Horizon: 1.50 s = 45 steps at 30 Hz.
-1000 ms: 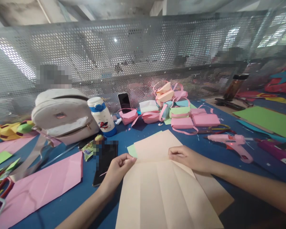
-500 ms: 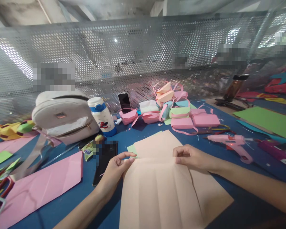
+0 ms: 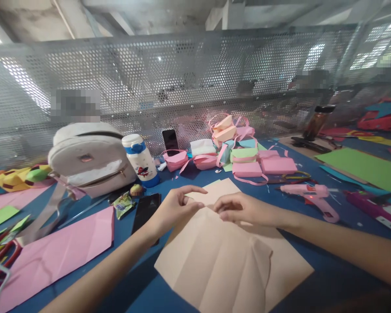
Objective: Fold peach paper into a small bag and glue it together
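A peach paper sheet (image 3: 211, 261) with several lengthwise creases lies turned at an angle in front of me, its right edge lifted and bent. Beneath it, more peach paper (image 3: 289, 265) shows at the right and at the top. My left hand (image 3: 176, 211) is at the creased sheet's far corner, index finger stretched out and apart from the thumb, whose tip is close to the paper. With curled fingers, my right hand (image 3: 244, 209) grips the same sheet's far edge; the fingertips partly hide the paper there.
Small pink paper bags (image 3: 247, 168) and other pastel ones stand along the back. A pink glue gun (image 3: 313, 193) lies at right, near green paper (image 3: 361, 165). At left are a white backpack (image 3: 87, 161), a bottle (image 3: 141, 163), a dark phone (image 3: 146, 213) and pink paper (image 3: 68, 252).
The creased sheet has turned from nearly straight to slanted. Both hands have come closer together, and my left index finger has lifted away from the thumb.
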Each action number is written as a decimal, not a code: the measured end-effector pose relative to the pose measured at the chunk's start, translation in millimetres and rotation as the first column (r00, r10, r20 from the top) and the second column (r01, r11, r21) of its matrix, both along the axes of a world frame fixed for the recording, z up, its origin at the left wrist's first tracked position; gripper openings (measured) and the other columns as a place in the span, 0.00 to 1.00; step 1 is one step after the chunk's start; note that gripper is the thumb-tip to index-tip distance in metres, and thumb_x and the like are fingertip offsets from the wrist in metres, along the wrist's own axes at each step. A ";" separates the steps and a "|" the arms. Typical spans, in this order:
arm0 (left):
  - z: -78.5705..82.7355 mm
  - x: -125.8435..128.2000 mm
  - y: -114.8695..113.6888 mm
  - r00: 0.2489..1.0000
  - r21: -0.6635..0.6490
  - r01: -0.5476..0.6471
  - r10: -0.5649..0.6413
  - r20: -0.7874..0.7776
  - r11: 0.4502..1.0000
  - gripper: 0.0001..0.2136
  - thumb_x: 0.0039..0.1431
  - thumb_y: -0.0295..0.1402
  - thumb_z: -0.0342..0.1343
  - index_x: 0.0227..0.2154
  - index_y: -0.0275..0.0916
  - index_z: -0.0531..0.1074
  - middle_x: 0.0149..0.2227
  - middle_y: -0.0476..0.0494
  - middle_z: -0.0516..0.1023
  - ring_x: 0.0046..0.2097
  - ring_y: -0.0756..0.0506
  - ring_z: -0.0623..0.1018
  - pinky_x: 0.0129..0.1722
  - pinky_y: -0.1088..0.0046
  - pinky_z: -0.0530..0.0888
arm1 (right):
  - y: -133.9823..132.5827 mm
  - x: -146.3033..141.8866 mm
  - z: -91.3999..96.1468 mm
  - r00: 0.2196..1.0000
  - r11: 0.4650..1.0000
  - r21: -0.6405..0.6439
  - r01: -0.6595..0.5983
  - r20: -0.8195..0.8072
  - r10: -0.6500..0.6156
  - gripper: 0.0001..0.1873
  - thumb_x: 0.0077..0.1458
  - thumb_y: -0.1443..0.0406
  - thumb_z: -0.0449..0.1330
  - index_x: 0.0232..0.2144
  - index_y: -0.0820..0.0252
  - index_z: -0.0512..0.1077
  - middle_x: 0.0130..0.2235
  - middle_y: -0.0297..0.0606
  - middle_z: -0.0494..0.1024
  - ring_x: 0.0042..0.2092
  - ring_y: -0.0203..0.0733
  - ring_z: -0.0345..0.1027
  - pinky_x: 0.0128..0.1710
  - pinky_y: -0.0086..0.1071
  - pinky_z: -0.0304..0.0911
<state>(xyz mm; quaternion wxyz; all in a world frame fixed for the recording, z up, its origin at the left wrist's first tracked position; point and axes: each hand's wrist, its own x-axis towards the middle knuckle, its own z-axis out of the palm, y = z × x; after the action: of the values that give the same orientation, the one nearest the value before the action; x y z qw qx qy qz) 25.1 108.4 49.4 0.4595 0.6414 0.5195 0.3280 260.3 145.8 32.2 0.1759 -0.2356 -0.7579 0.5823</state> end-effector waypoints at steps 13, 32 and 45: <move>-19.3 -21.4 -4.5 0.962 -0.132 -0.209 0.228 0.150 0.969 0.34 0.45 0.44 0.68 0.55 0.36 0.67 0.29 0.48 0.78 0.33 0.44 0.79 0.30 0.76 0.71 | 4.7 -19.1 -14.8 0.912 0.929 -0.030 0.370 -0.182 -0.369 0.19 0.53 0.51 0.64 0.26 0.59 0.66 0.29 0.31 0.67 0.34 0.37 0.63 0.40 0.32 0.59; -51.8 -10.8 -7.7 0.883 0.024 -0.423 0.406 0.237 0.906 0.16 0.48 0.43 0.67 0.37 0.37 0.82 0.43 0.38 0.83 0.43 0.42 0.79 0.36 0.75 0.72 | 12.5 -13.7 -32.2 0.902 0.919 -0.098 0.382 -0.177 -0.394 0.20 0.48 0.53 0.68 0.31 0.57 0.63 0.31 0.32 0.70 0.36 0.41 0.69 0.41 0.35 0.63; -48.2 -7.8 -6.6 0.882 0.064 -0.450 0.432 0.190 0.891 0.13 0.40 0.39 0.70 0.29 0.38 0.82 0.36 0.42 0.84 0.34 0.45 0.78 0.29 0.77 0.71 | 15.7 -7.7 -40.8 0.797 0.837 -0.007 0.548 -0.301 -0.524 0.09 0.54 0.58 0.64 0.33 0.58 0.76 0.33 0.35 0.75 0.36 0.39 0.70 0.36 0.30 0.65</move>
<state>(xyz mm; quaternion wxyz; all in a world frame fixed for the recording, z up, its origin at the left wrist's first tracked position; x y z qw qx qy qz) 17.2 101.8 1.2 0.3806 0.4994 0.5924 0.5048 252.7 161.5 -8.6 0.4521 -0.3449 -0.6488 0.5058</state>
